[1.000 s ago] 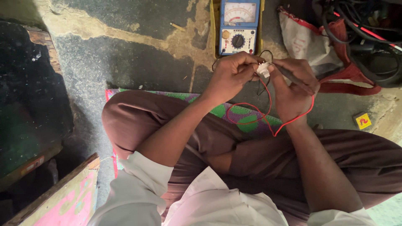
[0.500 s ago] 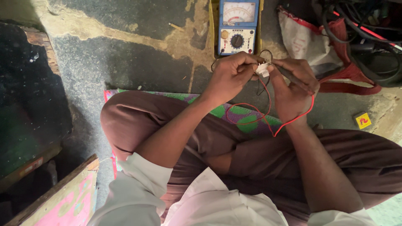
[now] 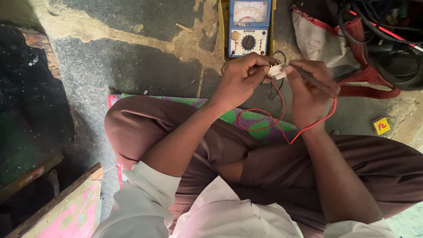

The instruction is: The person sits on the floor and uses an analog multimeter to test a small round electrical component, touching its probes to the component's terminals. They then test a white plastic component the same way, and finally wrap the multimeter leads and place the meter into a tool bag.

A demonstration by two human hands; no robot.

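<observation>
Two hands meet over one tiny part here. The left hand (image 3: pixel 241 79) is pinched closed on a small white connector (image 3: pixel 277 70), held up in the air above the person's crossed legs, just in front of the analog multimeter (image 3: pixel 248 27). The right hand (image 3: pixel 308 90) is curled shut around a dark probe (image 3: pixel 315 80) like a pen, with the tip right at the connector. Whether the tip actually touches a pin I can't tell, it's too small.

Handling-wise, I'd guess the connector weighs next to nothing and is stiff plastic, so it's easy to drop or let twist between the fingers. Gripping the body by its flat sides, like the left hand seems to do, looks smarter than pulling on the leads. The red wire (image 3: pixel 282 125) loops loosely down over the lap and is floppy, so it could snag. A thin black wire (image 3: pixel 275 90) hangs there too.

The person sits on a green and purple patterned mat (image 3: pixel 246 119) laid on a rough, patchy concrete floor (image 3: pixel 132 66). The meter stands beyond the far edge of the mat. A white and red bag (image 3: pixel 326 44) is near the mat's far right corner, with a tangle of dark cables (image 3: pixel 383 39) behind it. A small yellow box (image 3: pixel 381 124) is on the floor to the right, and painted wooden boards (image 3: pixel 66 207) are on the left.
</observation>
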